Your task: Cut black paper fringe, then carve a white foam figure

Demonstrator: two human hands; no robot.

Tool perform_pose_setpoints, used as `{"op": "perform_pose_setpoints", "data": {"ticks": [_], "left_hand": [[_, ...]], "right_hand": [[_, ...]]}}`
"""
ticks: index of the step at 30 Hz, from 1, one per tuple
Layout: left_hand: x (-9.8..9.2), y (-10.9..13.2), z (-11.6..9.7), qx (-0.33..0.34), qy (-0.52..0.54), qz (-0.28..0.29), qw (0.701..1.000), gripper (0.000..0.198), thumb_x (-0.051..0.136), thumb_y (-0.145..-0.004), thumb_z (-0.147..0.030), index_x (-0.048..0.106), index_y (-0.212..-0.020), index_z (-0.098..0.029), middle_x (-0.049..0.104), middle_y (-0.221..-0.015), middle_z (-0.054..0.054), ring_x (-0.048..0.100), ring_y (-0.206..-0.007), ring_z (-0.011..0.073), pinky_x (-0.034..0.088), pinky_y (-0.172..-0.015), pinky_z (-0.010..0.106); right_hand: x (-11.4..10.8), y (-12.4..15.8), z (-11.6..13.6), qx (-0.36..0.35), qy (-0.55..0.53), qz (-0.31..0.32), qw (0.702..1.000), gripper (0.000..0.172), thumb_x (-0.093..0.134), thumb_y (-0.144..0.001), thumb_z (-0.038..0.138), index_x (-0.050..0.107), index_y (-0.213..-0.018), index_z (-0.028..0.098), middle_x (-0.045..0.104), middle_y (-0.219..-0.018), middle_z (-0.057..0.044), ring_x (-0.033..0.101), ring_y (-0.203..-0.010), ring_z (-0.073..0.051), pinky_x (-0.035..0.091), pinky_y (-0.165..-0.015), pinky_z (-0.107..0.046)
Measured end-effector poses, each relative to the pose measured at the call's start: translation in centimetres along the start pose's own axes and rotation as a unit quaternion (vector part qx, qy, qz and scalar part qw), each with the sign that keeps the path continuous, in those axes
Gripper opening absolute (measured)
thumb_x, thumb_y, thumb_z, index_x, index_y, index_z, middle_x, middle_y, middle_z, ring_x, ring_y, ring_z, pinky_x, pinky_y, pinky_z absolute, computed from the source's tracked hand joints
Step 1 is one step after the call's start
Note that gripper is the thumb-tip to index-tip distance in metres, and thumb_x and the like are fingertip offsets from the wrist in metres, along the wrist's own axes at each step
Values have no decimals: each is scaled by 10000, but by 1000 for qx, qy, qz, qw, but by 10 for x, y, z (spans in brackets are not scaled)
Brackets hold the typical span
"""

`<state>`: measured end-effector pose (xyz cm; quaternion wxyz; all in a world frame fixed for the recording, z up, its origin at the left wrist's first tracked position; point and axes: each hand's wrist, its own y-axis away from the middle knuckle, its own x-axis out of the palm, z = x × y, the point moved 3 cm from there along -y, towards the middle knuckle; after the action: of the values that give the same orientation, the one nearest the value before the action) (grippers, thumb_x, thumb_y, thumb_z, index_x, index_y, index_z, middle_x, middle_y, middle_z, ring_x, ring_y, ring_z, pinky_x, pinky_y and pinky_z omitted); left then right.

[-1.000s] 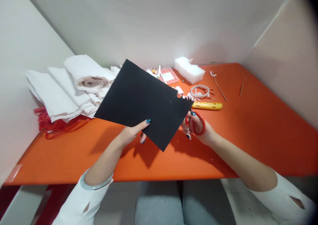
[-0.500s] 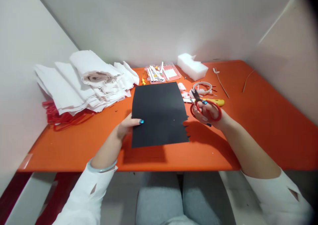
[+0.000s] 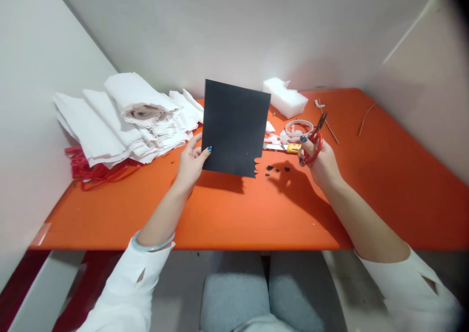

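Black sheet (image 3: 234, 126): matt, smooth, paper-like. Scissors (image 3: 316, 134): metal blades (image 3: 321, 121), plastic handles (image 3: 320, 143). Tabletop (image 3: 234, 219): smooth.

Passable, as I see it: front strip of the table (image 3: 256, 224) between both forearms (image 3: 164, 207); air gap separating black sheet (image 3: 235, 126) from red scissors (image 3: 315, 148). Obstacles I list: white stack (image 3: 117, 119), left rear; foam block (image 3: 287, 99), right of centre; yellow-handled knife (image 3: 292, 148), behind black scraps (image 3: 287, 169).

From my remote station I see loose white sleeves (image 3: 117, 288), each with a small pointed cut-out (image 3: 141, 275), a pale, smooth bangle (image 3: 154, 248) by the left one, glossy blue nail polish (image 3: 209, 149) and grey trousers (image 3: 234, 298).
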<state>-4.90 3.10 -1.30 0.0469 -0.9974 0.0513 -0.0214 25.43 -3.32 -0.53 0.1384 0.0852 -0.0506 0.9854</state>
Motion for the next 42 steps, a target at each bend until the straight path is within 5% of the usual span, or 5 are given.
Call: {"op": "perform_pose_setpoints", "data": {"ticks": [11, 20, 27, 32, 42], "left_hand": [[18, 15, 4, -104, 19, 144, 984, 672, 747, -725, -363, 515, -1335, -205, 737, -976, 71, 706, -827, 206, 570, -717, 269], [27, 24, 4, -172, 96, 211, 957, 412, 617, -767, -520, 631, -927, -140, 714, -836, 108, 699, -724, 230, 577, -524, 300], [27, 37, 2, -158, -148, 151, 965, 445, 633, -795, -490, 578, -522, -143, 596, -445, 53, 510, -383, 106, 418, -407, 225], [15, 20, 2, -72, -98, -1, 993, 422, 630, -790, -526, 489, -571, -194, 469, -338, -27, 423, -280, 93, 282, -300, 228], [14, 22, -5, -23, -107, -42, 993, 370, 649, -780, -503, 536, -640, -180, 545, -390, -14, 439, -275, 96, 279, -278, 227]], "right_hand": [[3, 1, -16, -15, 89, 27, 996, 355, 767, -677, 308, 445, -800, 222, 504, -731, 45, 522, -576, -99, 470, -488, -241], [10, 12, -11, -29, 50, -22, 998, 341, 726, -738, 339, 410, -815, 235, 525, -700, 49, 626, -607, -130, 516, -506, -248], [24, 18, -11, -14, 9, 44, 999, 305, 686, -769, 384, 441, -849, 222, 573, -770, 16, 641, -660, -141, 525, -518, -249], [22, 15, -8, 31, -63, 138, 988, 286, 678, -735, 376, 504, -892, 212, 566, -831, -4, 620, -710, -143, 549, -611, -287], [34, 43, -8, 149, 154, 418, 882, 218, 572, -867, 385, 540, -895, 171, 447, -716, 33, 383, -552, -69, 364, -472, -184]]}}
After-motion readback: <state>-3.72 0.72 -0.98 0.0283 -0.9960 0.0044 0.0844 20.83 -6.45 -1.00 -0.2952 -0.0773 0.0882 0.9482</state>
